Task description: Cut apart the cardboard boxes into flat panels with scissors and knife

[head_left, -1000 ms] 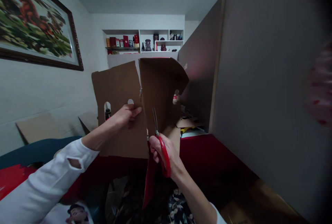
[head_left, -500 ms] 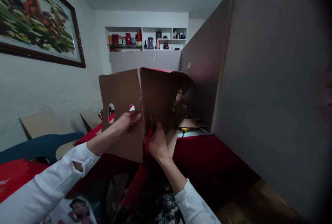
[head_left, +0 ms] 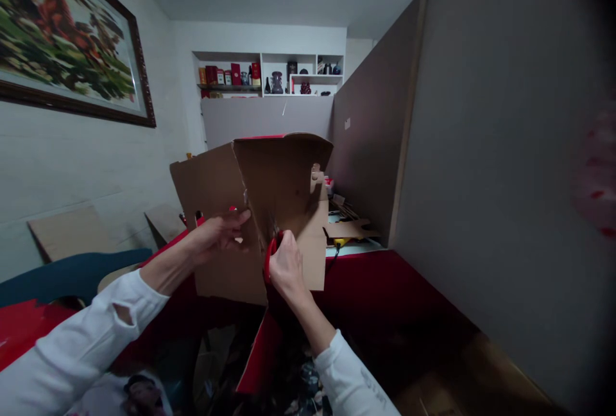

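Observation:
A brown cardboard box [head_left: 276, 172], partly cut apart, stands up before me with its panels spread and red printing on the outer side. My right hand [head_left: 287, 262] is closed around the red handles of a pair of scissors [head_left: 269, 259]. The blades point up along the inner side of the box near its fold, and their tips are hard to make out. Against the left cardboard panel [head_left: 219, 275] rests my left hand [head_left: 219, 234], its fingers loosely apart. Small holes in that panel lie partly behind this hand.
A red-covered table [head_left: 366, 281] extends to the right, with cardboard scraps [head_left: 351, 230] and a yellow tool [head_left: 341, 242] on it. A grey partition [head_left: 462, 165] rises at the right. A blue chair [head_left: 77, 268] and a red bag [head_left: 29, 329] are at the left.
The box has tilted and shifted left, showing more of its right inner side. My left hand's fingers have loosened from the panel. The scissors have moved slightly left and down.

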`<state>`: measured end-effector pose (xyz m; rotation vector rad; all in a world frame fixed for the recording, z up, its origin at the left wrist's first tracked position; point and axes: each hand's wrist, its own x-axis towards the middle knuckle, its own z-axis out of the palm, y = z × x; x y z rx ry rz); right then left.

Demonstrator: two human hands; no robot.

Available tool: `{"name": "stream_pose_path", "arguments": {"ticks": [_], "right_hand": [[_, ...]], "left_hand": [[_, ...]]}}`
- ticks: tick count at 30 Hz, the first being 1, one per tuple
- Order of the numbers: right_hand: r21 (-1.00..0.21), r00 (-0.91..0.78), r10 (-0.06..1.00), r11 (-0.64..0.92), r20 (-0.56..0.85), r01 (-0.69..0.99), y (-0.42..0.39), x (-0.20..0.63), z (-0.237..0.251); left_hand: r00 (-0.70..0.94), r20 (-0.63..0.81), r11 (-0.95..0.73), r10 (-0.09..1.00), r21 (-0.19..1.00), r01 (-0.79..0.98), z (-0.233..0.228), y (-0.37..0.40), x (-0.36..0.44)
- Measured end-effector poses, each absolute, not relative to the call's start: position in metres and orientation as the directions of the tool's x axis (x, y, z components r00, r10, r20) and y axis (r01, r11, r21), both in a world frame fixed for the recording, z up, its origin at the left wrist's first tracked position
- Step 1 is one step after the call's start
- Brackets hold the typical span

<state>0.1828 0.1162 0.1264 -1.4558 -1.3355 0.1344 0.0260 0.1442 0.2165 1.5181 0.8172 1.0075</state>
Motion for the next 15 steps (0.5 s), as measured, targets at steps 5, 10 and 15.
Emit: {"name": "stream_pose_path", "arguments": {"ticks": [5,10,15], "right_hand": [[-0.739,0.37,0.754,0.22,0.543,0.637,0.115,0.179,0.125],[-0.765,0.408,0.757,0.183,0.511,0.618,0.111,0.176,0.126],[-0.781,0.421,0.765,0.165,0.487,0.602,0.112,0.177,0.128]], "left_hand": [[0.361,0.247,-0.221,0.899,0.969,-0.113,0.218,0.142,0.035],[0.331,0.284,-0.26,0.9,0.959,-0.116,0.217,0.141,0.046],[0.38,0.23,-0.234,0.896,0.972,-0.034,0.218,0.145,0.044]]}}
